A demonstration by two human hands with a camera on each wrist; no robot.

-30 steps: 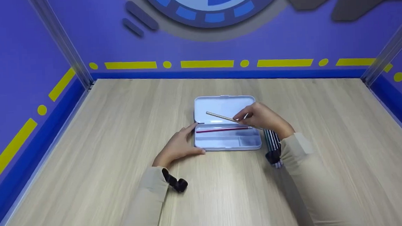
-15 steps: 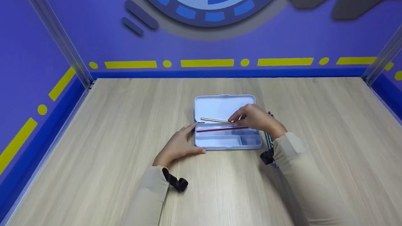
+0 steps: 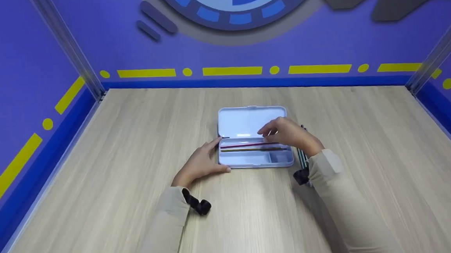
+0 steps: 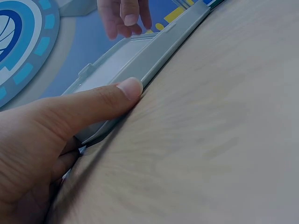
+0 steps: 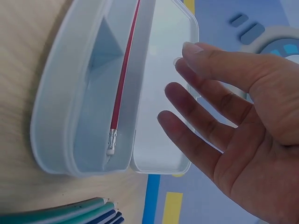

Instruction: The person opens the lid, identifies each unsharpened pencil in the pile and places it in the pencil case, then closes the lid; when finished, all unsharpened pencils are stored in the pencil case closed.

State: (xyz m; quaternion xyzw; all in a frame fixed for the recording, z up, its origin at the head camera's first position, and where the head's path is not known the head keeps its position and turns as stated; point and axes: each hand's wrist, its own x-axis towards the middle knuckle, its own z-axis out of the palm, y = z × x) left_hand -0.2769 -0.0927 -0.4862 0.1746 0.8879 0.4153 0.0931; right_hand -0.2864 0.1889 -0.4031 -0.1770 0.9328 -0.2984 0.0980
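A white pencil case (image 3: pixel 245 159) lies with its lid (image 3: pixel 241 121) raised at the back. In its long rear compartment are a red pencil (image 3: pixel 246 145) and a gold-coloured pencil (image 3: pixel 242 150), side by side. My left hand (image 3: pixel 198 163) grips the case's left end, thumb along the front wall in the left wrist view. Over the right half of the case hovers my right hand (image 3: pixel 290 133), fingers loosely bent with nothing between them. The right wrist view shows the red pencil's metal band and white eraser (image 5: pixel 110 144); the gold-coloured one does not show there.
Several more pencils (image 5: pixel 70 212), green and dark blue, lie on the table to the right of the case, partly under the right wrist. Blue-purple panels (image 3: pixel 244 55) with yellow marks border the wooden table (image 3: pixel 151 127) at the back and sides.
My right hand has lowered the gold-coloured pencil into the case and let go of it; it now lies in front of the red one. The left hand stays in place.
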